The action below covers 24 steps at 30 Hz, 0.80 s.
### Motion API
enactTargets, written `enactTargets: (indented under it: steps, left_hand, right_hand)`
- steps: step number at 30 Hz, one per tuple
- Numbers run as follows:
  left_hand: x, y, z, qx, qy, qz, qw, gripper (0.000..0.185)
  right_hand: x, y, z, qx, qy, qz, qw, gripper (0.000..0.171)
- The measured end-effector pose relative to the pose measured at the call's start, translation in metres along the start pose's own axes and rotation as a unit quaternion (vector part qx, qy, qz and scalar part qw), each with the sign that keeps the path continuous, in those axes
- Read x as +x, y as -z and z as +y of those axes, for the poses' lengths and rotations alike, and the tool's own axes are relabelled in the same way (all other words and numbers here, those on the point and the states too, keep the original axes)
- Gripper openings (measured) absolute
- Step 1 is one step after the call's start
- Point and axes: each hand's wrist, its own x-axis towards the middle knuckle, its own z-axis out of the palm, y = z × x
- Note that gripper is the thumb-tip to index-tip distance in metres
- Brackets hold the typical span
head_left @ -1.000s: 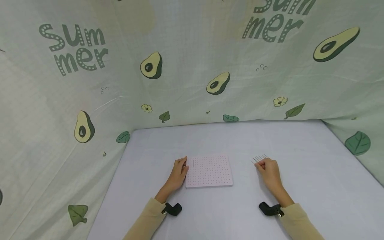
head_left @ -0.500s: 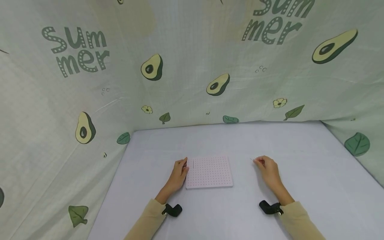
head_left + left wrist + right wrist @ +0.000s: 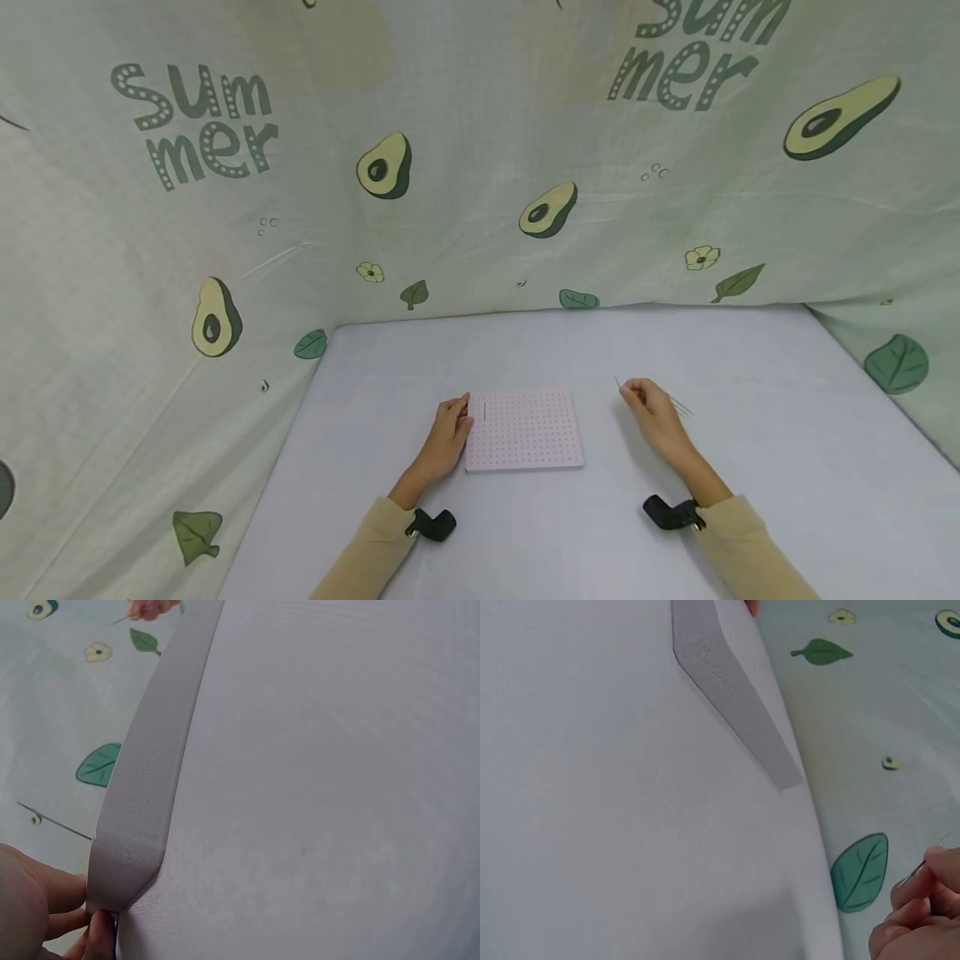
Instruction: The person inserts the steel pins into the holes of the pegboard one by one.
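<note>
A pale pink pegboard (image 3: 525, 433) with a grid of small holes lies on the white table. My left hand (image 3: 444, 437) grips its left edge; the left wrist view shows fingers and thumb pinching the board's corner (image 3: 124, 877). One thin metal pin (image 3: 484, 410) stands upright in a hole near the far left corner. To the right of the board, my right hand (image 3: 656, 417) is raised and pinches another thin pin (image 3: 617, 383) between thumb and fingertips. Several loose pins (image 3: 681, 407) lie beyond that hand, partly hidden by it.
A white-covered table (image 3: 525, 533) spreads around the board. Behind it and at both sides hangs a pale green cloth (image 3: 465, 250) printed with avocados, leaves and lettering. Black camera mounts (image 3: 671, 512) sit on both wrists.
My right hand has lifted from the row of loose pins and moved slightly left and away, with one pin now tilted up from its fingertips. The left hand and board have stayed put.
</note>
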Motion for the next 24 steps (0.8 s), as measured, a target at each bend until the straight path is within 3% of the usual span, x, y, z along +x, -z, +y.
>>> enactTargets:
  steps: [11,20,24]
  left_hand:
    - [0.0,0.0,-0.001,0.001,-0.005,-0.004,1.0,0.049]
    - [0.0,0.0,-0.002,0.003,-0.001,-0.002,1.0,0.048]
    - [0.001,0.001,0.0,0.002,0.002,-0.002,1.0,0.049]
  right_hand:
    - [0.009,-0.023,-0.013,0.094,0.04,-0.055,0.993,0.013]
    - [0.008,-0.034,-0.064,0.104,0.054,-0.082,0.99,0.004]
    - [0.01,-0.041,-0.075,0.094,0.056,-0.097,0.989,0.004]
